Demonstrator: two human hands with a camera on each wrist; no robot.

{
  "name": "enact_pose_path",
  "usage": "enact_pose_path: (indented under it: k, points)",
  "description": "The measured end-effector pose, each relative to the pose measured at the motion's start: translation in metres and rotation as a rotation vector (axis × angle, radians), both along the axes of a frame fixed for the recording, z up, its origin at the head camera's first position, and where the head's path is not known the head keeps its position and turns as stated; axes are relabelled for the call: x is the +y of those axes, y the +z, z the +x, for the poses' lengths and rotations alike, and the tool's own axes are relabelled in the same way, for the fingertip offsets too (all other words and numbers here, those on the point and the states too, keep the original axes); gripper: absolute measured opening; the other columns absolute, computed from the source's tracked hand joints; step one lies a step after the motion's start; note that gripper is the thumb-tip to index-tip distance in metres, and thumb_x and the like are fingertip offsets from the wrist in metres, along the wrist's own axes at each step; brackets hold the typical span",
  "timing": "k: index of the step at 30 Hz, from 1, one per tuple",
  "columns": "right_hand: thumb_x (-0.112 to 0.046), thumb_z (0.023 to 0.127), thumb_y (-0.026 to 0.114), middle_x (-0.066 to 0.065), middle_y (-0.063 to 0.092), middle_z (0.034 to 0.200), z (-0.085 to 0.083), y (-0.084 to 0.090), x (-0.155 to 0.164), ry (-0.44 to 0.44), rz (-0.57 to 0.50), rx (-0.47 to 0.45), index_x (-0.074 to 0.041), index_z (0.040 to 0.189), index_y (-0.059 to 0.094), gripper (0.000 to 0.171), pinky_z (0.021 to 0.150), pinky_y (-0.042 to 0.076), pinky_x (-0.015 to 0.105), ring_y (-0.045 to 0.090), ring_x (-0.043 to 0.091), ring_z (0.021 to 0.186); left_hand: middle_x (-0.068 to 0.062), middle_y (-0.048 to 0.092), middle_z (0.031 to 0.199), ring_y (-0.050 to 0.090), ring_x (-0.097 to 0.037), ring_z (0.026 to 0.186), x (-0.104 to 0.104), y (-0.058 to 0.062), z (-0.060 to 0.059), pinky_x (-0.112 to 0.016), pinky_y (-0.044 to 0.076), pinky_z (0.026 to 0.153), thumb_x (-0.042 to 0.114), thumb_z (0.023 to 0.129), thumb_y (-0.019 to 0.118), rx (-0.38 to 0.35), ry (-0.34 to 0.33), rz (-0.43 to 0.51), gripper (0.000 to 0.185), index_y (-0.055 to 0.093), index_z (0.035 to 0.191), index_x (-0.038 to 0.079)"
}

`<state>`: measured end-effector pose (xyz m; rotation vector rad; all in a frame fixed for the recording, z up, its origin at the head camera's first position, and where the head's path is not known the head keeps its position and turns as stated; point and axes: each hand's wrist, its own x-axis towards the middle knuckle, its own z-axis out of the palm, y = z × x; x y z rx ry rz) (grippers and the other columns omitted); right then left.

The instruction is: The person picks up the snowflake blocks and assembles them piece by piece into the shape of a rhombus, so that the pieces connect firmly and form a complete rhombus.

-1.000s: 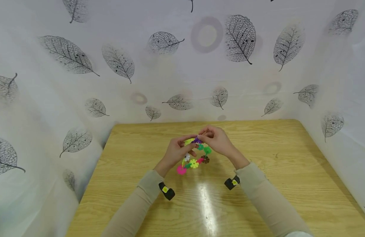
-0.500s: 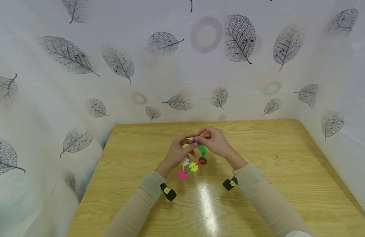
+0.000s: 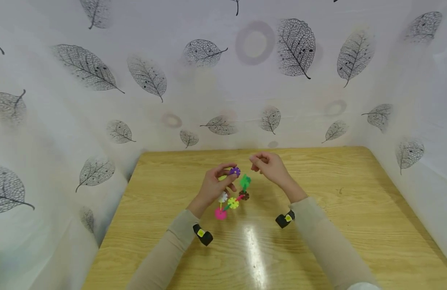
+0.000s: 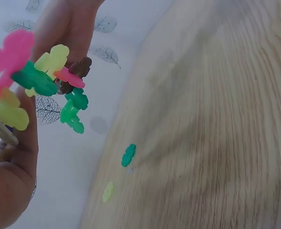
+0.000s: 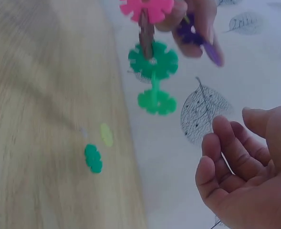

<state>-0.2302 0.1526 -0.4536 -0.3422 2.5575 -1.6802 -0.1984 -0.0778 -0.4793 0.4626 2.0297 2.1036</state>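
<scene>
My left hand (image 3: 211, 185) pinches a purple snowflake disc (image 3: 235, 172) between thumb and fingers, above the table. A chain of interlocked snowflake discs hangs from it, with a white disc (image 3: 223, 197), a pink disc (image 3: 220, 214), a yellow disc (image 3: 233, 202) and a brown disc (image 3: 244, 195). Its loose end has green discs (image 3: 245, 181), apart from the purple one. In the right wrist view, two purple pieces (image 5: 190, 31) show at the left fingers. My right hand (image 5: 250, 167) is to the right of the chain, fingers loosely bent, holding nothing.
Lying on the wooden table (image 3: 354, 225) are a loose green disc (image 4: 129, 155) and a loose yellow disc (image 4: 108, 191), seen in the wrist views. A leaf-patterned white curtain (image 3: 223, 92) encloses the table's back and sides.
My right hand has let go of the purple disc and drawn away to the right. The left hand has shifted slightly left with the chain, and the green end now stands apart.
</scene>
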Motion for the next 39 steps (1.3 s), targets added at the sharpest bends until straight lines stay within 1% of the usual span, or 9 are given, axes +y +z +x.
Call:
enact_pose_path:
  k: [3,7,10,13,16,21,29,34,39]
  points:
    - [-0.037,0.1,0.059,0.009,0.072,0.088,-0.005,-0.008,0.005,-0.011,0.014,-0.007,-0.008,0.105,0.069,0.031,0.066,0.055,0.031,0.066,0.023,0.081,-0.012,0.071,0.103,0.069,-0.022,0.06,-0.004,-0.001,0.0,-0.032,0.056,0.044,0.013,0.096,0.066,-0.012,-0.001,0.004,0.035,0.062,0.132,0.013]
    - [-0.028,0.1,0.061,0.013,0.072,0.092,-0.009,-0.023,0.008,-0.003,0.067,-0.01,-0.005,0.106,0.069,0.025,0.063,0.053,0.026,0.066,0.027,0.082,-0.011,0.071,0.103,0.069,-0.019,0.06,-0.008,-0.003,0.001,-0.03,0.055,0.044,0.013,0.096,0.067,-0.038,-0.007,0.019,0.036,0.062,0.132,0.013]
    - [-0.024,0.099,0.064,0.014,0.071,0.095,-0.01,-0.034,0.007,0.002,0.132,0.001,-0.005,0.106,0.07,0.021,0.065,0.054,0.028,0.066,0.028,0.083,-0.012,0.072,0.103,0.069,-0.019,0.06,-0.009,-0.003,0.002,-0.029,0.055,0.044,0.013,0.096,0.067,-0.056,-0.011,0.027,0.036,0.062,0.132,0.013]
    - [-0.024,0.097,0.066,0.012,0.071,0.099,-0.012,-0.045,0.005,0.016,0.186,-0.001,-0.006,0.108,0.071,0.021,0.072,0.055,0.032,0.065,0.025,0.088,-0.013,0.072,0.104,0.069,-0.021,0.06,-0.011,-0.003,0.003,-0.03,0.055,0.044,0.013,0.096,0.067,-0.062,-0.013,0.026,0.035,0.062,0.131,0.013]
    - [-0.022,0.096,0.067,0.009,0.07,0.102,-0.013,-0.056,0.003,0.056,0.226,0.006,-0.004,0.112,0.07,0.024,0.079,0.056,0.035,0.064,0.022,0.092,-0.014,0.072,0.104,0.069,-0.023,0.06,-0.012,-0.004,0.004,-0.03,0.055,0.044,0.014,0.096,0.067,-0.059,-0.013,0.021,0.035,0.062,0.131,0.014]
    - [-0.018,0.095,0.067,0.011,0.066,0.102,-0.014,-0.071,-0.001,0.112,0.289,0.016,0.0,0.12,0.067,0.031,0.079,0.056,0.037,0.061,0.024,0.092,-0.011,0.073,0.101,0.069,-0.021,0.059,-0.012,-0.005,0.004,-0.029,0.055,0.044,0.013,0.097,0.066,-0.059,-0.016,0.024,0.035,0.061,0.132,0.012]
    - [-0.017,0.093,0.069,0.013,0.059,0.101,-0.01,-0.078,-0.009,0.095,0.376,0.027,0.0,0.126,0.065,0.038,0.082,0.053,0.039,0.056,0.024,0.092,-0.008,0.073,0.099,0.069,-0.019,0.059,-0.01,-0.003,0.006,-0.028,0.055,0.045,0.011,0.097,0.065,-0.055,-0.026,0.044,0.034,0.061,0.132,0.011]
    - [-0.018,0.093,0.071,0.012,0.057,0.098,-0.01,-0.081,-0.01,0.083,0.42,0.056,-0.001,0.121,0.069,0.033,0.076,0.052,0.036,0.054,0.022,0.086,-0.008,0.073,0.1,0.069,-0.019,0.059,-0.01,-0.003,0.006,-0.028,0.056,0.046,0.011,0.097,0.065,-0.063,-0.032,0.062,0.034,0.061,0.131,0.01]
    - [-0.018,0.091,0.073,0.01,0.057,0.099,-0.011,-0.083,-0.01,0.084,0.425,0.057,-0.003,0.115,0.071,0.028,0.078,0.052,0.036,0.055,0.021,0.087,-0.014,0.072,0.103,0.07,-0.018,0.06,-0.01,-0.005,0.004,-0.029,0.056,0.047,0.011,0.097,0.065,-0.058,-0.025,0.048,0.033,0.063,0.13,0.013]
